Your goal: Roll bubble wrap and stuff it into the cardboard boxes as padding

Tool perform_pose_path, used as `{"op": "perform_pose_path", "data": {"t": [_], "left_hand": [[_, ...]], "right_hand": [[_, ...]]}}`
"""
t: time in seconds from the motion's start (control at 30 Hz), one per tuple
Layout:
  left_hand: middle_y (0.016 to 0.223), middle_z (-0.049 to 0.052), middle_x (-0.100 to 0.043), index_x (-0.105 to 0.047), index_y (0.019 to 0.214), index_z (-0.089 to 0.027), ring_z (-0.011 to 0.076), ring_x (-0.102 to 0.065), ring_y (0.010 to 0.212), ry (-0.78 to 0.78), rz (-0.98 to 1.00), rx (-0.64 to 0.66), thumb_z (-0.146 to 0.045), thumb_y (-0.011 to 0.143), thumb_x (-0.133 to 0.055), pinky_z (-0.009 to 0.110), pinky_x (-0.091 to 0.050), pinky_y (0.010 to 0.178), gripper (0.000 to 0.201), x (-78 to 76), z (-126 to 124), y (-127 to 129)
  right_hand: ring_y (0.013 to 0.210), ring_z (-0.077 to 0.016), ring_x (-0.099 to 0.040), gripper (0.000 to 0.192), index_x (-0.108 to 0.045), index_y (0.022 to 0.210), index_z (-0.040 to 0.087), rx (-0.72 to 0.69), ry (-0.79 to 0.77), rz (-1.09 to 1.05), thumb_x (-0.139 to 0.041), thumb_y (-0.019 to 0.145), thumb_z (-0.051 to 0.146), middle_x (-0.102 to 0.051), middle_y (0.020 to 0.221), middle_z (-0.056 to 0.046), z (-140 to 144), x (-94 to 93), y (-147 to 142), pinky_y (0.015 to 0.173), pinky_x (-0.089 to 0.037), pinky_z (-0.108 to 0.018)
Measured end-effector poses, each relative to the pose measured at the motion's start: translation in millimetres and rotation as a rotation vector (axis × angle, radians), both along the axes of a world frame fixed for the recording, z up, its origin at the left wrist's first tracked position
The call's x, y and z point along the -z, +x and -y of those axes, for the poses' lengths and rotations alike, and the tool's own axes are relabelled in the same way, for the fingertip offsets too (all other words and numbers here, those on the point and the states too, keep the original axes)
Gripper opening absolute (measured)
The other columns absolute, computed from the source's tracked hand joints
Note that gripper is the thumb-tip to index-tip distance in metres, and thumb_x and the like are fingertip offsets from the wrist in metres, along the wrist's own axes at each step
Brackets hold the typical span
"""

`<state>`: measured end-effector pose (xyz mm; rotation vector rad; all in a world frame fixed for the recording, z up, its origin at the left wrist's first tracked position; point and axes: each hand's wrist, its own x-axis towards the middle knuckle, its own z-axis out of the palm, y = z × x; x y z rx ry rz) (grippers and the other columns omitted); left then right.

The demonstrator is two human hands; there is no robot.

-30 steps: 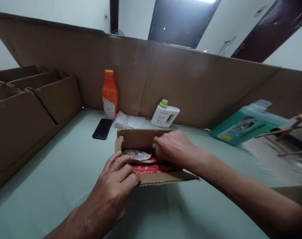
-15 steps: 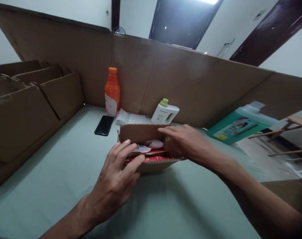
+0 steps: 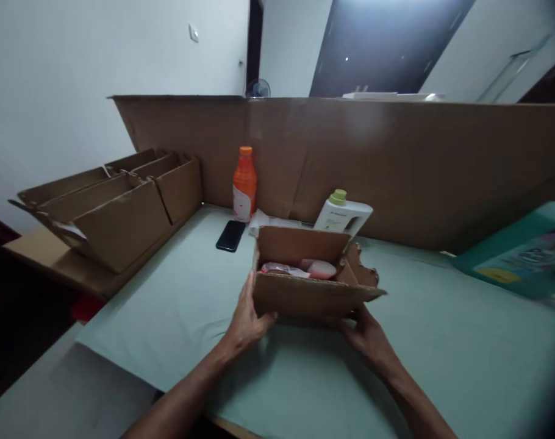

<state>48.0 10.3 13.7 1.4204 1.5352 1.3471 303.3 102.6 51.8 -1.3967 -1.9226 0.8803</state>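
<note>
A small open cardboard box [image 3: 318,299] sits in front of me, with a torn flap sticking out on its right. Inside lie a clear plastic packet [image 3: 284,269] and a pinkish rounded item [image 3: 322,269] whose kind I cannot make out. My left hand [image 3: 250,320] grips the box's left side, thumb on the front face. At the lower right, my right hand [image 3: 368,336] holds the box from below, its fingertips partly hidden under it.
Behind the box stand an orange bottle [image 3: 244,183], a tilted white bottle with a green cap [image 3: 344,213] and a black phone [image 3: 230,236]. Divided cardboard bins [image 3: 122,225] are at left, a green liquid jug [image 3: 524,253] at right. A cardboard wall [image 3: 396,164] closes the back.
Both hands have left the box's opening and now hold its outside. The box's front wall shows taller, hiding the red contents. The view has swung left and levelled.
</note>
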Motion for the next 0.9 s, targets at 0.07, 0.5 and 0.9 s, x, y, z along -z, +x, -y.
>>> {"op": "perform_pose_path", "data": {"t": [0.07, 0.5, 0.9], "left_hand": [[0.166, 0.020, -0.019, -0.006, 0.159, -0.013, 0.0348, -0.015, 0.154, -0.016, 0.024, 0.014, -0.028, 0.075, -0.069, 0.053, -0.013, 0.127, 0.106, -9.3, -9, 16], [0.131, 0.016, -0.062, -0.041, 0.141, -0.016, 0.0324, -0.057, 0.128, -0.122, 0.060, -0.399, -0.042, 0.083, -0.063, 0.052, -0.045, 0.110, 0.067, 3.1, 109, -51], [0.112, 0.010, -0.066, -0.060, 0.123, -0.014, 0.0269, -0.065, 0.098, -0.092, 0.021, -0.567, -0.038, 0.072, -0.067, 0.042, -0.056, 0.085, 0.057, -25.9, 75, -154]], "right_hand": [[0.078, -0.0327, -0.074, 0.044, -0.061, 0.092, 0.023, 0.105, -0.005, -0.016, -0.069, 0.064, 0.056, -0.078, 0.080, -0.008, 2, 7.4, 20, 0.066, -0.058, -0.042], [0.092, -0.0280, -0.071, 0.032, -0.066, 0.107, 0.017, -0.270, 0.171, -0.005, -0.058, 0.080, 0.033, -0.076, 0.103, -0.013, 68, 0.3, -64, 0.081, -0.059, -0.040], [0.094, -0.0265, -0.074, 0.046, -0.059, 0.131, 0.018, -0.393, 0.177, -0.023, -0.053, 0.088, 0.032, -0.073, 0.120, -0.015, 61, 0.8, -97, 0.081, -0.061, -0.039]]}}
